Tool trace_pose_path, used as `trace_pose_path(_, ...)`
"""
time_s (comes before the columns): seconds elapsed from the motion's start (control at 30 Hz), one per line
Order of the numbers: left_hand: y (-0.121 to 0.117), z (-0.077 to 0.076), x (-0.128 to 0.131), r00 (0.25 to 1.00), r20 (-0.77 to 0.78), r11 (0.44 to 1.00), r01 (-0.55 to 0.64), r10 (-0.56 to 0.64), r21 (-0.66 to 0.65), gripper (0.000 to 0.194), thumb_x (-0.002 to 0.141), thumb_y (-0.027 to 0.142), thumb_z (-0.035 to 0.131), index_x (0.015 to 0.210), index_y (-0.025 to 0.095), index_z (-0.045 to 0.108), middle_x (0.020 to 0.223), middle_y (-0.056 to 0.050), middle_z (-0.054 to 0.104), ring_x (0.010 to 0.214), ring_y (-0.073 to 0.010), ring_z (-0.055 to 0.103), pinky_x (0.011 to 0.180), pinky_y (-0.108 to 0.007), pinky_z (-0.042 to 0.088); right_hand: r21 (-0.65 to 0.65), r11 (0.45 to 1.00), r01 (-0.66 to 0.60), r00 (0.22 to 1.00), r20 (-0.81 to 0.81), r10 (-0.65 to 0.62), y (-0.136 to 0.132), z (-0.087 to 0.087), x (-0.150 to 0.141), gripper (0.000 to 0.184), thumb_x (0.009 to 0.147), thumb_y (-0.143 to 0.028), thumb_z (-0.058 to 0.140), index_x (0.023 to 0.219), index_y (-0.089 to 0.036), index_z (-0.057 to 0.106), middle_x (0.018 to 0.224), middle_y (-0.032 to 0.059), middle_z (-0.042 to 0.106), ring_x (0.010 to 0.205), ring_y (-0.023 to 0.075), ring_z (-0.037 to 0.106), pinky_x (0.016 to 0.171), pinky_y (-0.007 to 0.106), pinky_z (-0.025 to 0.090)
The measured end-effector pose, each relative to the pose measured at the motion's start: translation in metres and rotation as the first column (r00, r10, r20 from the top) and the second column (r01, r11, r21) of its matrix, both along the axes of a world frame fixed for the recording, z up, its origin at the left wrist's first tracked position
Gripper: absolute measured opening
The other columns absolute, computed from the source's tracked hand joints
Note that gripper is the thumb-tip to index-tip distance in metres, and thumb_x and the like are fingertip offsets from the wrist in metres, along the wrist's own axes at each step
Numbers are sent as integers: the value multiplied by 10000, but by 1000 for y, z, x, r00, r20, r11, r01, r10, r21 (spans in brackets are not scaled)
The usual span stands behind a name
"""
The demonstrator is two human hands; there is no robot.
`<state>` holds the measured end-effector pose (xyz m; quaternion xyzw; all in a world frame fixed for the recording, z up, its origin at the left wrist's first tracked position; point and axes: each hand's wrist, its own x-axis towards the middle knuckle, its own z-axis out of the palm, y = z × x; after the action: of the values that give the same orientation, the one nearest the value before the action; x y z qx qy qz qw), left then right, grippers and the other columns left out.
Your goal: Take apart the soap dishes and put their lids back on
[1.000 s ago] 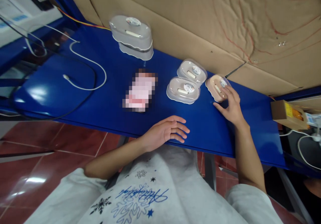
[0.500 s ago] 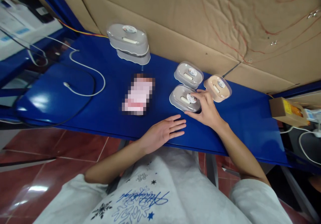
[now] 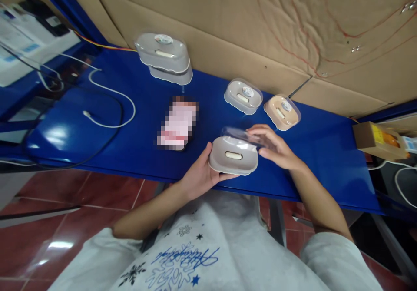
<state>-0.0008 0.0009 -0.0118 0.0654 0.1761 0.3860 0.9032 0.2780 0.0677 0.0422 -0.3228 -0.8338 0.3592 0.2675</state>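
My left hand (image 3: 202, 171) is closed around the left side and underside of a grey soap dish (image 3: 244, 164), raised near the table's front edge. A small cream bar-shaped piece (image 3: 233, 155) sits in the middle of the dish. In my right hand (image 3: 276, 148) is a clear plastic lid (image 3: 239, 133), gripped at its right end and tilted just above the dish's far rim. Behind them stand another grey lidded soap dish (image 3: 239, 102) and a beige lidded one (image 3: 280, 116), both with round stickers on their lids.
Stacked grey lidded dishes (image 3: 166, 50) stand at the back left of the blue table (image 3: 146, 139). A phone (image 3: 178, 121) with a blurred screen lies left of my hands. Cables (image 3: 128, 95) run across the left side. A cardboard box (image 3: 368, 141) sits at the right end.
My left hand has taken hold of the grey dish, which has come up and nearer to me. My right hand has lifted the clear lid off it.
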Motion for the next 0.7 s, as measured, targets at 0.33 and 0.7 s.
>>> trace_pose_path(0.33,0,11,4,998,-57,996,-14,9,-89,513,1127,543,457,1473,221,656,1515,-112,689,1479,-350,577,1203,-594,508,366,921,131,906,334,-262,3,-3,12,714,1022,-643,627,1629,-308,461,1692,169,451,1603,419,388,1289,687,329)
trace_pose_path(0.7,-3,7,9,983,-156,996,-94,93,-2,522,1083,577,553,1434,214,688,1521,-112,682,1510,-324,546,1212,-473,516,95,991,99,987,118,-110,-18,-5,-15,481,1138,-495,460,1577,-312,532,1656,105,546,1545,281,522,1259,516,472)
